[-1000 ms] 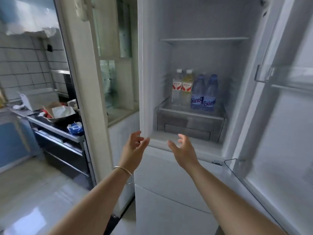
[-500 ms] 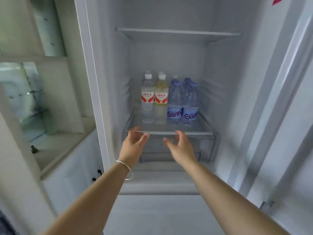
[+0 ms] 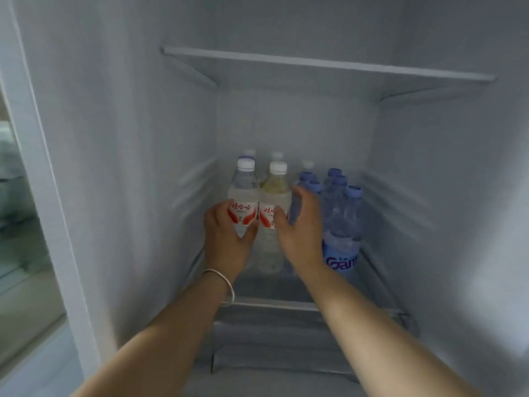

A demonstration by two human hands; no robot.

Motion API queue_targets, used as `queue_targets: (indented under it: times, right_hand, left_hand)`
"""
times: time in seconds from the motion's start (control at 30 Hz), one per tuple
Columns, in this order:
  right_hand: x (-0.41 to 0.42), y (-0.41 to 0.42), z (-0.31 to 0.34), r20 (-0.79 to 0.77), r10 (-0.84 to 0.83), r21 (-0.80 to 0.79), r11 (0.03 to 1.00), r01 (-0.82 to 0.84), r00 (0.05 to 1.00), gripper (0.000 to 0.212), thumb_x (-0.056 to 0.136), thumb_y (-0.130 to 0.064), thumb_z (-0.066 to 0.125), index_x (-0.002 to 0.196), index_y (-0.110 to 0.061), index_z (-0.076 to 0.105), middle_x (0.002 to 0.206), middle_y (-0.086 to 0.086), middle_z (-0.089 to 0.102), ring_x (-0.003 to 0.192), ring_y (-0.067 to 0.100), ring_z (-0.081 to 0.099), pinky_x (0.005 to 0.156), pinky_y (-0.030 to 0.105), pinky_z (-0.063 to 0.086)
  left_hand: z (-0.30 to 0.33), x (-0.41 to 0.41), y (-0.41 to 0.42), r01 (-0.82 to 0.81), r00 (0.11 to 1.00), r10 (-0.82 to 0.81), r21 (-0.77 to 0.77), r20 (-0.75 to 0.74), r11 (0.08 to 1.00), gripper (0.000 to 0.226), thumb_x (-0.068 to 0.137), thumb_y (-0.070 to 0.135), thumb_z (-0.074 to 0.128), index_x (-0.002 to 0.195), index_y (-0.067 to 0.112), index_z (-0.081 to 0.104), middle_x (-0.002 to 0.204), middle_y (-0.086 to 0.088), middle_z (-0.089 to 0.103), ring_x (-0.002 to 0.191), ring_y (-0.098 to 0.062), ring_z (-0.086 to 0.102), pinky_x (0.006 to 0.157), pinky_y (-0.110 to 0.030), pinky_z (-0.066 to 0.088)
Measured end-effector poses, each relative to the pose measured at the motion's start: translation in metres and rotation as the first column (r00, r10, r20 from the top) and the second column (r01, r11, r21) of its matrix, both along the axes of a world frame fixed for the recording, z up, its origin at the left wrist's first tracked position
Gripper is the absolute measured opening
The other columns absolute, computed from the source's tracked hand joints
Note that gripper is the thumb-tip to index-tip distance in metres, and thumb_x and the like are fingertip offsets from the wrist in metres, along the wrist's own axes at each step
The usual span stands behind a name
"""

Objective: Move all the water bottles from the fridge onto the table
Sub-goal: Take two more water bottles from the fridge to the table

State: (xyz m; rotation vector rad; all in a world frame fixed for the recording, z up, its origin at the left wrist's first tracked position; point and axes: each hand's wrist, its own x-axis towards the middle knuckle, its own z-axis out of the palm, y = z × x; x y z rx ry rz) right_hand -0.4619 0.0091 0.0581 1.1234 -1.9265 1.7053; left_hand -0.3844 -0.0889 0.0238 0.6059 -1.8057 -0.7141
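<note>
Inside the fridge [image 3: 120,156], on the lower glass shelf [image 3: 286,303], the water bottles stand upright in a cluster, their long axes vertical — white-capped ones with red labels at left, blue-capped ones at right, with further caps visible in the far rows. Left hand [image 3: 226,236]: wrapped round the near clear red-label bottle [image 3: 243,196] at label height, thumb on its right flank and fingers curled behind its left side; a bracelet [image 3: 221,285] sits on that wrist. Right hand [image 3: 297,227]: fingers spread, thumb touching the label of the yellowish red-label bottle [image 3: 276,193], fingertips reaching past its right side toward the blue-capped bottles [image 3: 342,222] — the grasp appears not yet closed. Both bottles lie directly ahead of the hands at the near edge of the cluster, each hand nearest its own bottle. Both forearms extend forward and slightly upward into the compartment, palms turned inward toward one another. The coming move is judged to be a straight pull toward the near side once the right hand closes. No tabletop is in view.
</note>
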Motion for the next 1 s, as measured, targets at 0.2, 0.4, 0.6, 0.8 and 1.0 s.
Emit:
queue_targets:
  times: [0.2,0.4,0.6,0.8,1.0]
  right_hand:
    - [-0.014,-0.041,0.017,-0.049,0.057,0.048,0.997,-0.055,0.997,0.059,0.075,-0.026,0.051,0.131,-0.010,0.041,0.126,0.011,0.049,0.117,0.021,0.045,0.100,0.029,0.039]
    - [-0.022,-0.059,0.021,0.022,-0.058,0.023,0.998,0.057,0.998,0.034,0.080,-0.018,0.059,0.111,-0.007,0.053,0.107,0.012,0.059,0.101,0.027,0.056,0.085,0.037,0.047]
    - [-0.003,-0.036,0.004,0.086,0.021,-0.082,0.997,-0.014,0.996,0.051,0.076,-0.032,0.071,0.121,-0.019,0.052,0.119,-0.004,0.058,0.111,0.011,0.053,0.095,0.020,0.044]
    - [0.005,-0.014,-0.038,0.228,0.267,-0.144,0.960,-0.239,0.936,0.068,0.058,-0.036,0.085,0.112,-0.042,0.044,0.115,-0.023,0.055,0.103,-0.011,0.056,0.091,0.012,0.048]
    - [0.009,-0.026,-0.046,0.160,0.167,-0.228,0.965,-0.128,0.973,0.065,0.049,-0.038,0.085,0.102,-0.038,0.048,0.103,-0.022,0.058,0.093,-0.017,0.057,0.079,0.003,0.044]
  left_hand:
    - [0.016,-0.023,-0.022,0.138,0.973,-0.096,0.193,-0.210,0.971,0.064,0.079,0.034,0.069,0.132,0.012,0.039,0.127,-0.004,0.045,0.105,-0.013,0.053,0.087,-0.024,0.044]
    - [0.011,-0.023,-0.031,0.329,0.936,-0.230,0.433,-0.265,0.839,0.030,0.085,0.041,0.059,0.105,0.019,0.059,0.101,0.000,0.068,0.090,-0.013,0.065,0.080,-0.027,0.049]
    - [0.001,-0.015,-0.034,0.490,0.865,-0.373,0.402,-0.336,0.774,0.050,0.072,0.056,0.066,0.107,0.021,0.060,0.103,-0.005,0.069,0.096,-0.019,0.067,0.083,-0.033,0.053]
    - [-0.010,-0.005,-0.027,0.534,0.823,-0.416,0.280,-0.386,0.798,0.085,0.049,0.082,0.063,0.114,0.028,0.052,0.109,0.009,0.064,0.093,0.003,0.065,0.075,-0.011,0.050]
    - [-0.007,-0.005,-0.013,0.433,0.855,-0.268,0.327,-0.445,0.840,0.078,0.058,0.067,0.058,0.117,0.016,0.055,0.106,0.000,0.066,0.097,-0.012,0.065,0.090,-0.033,0.052]
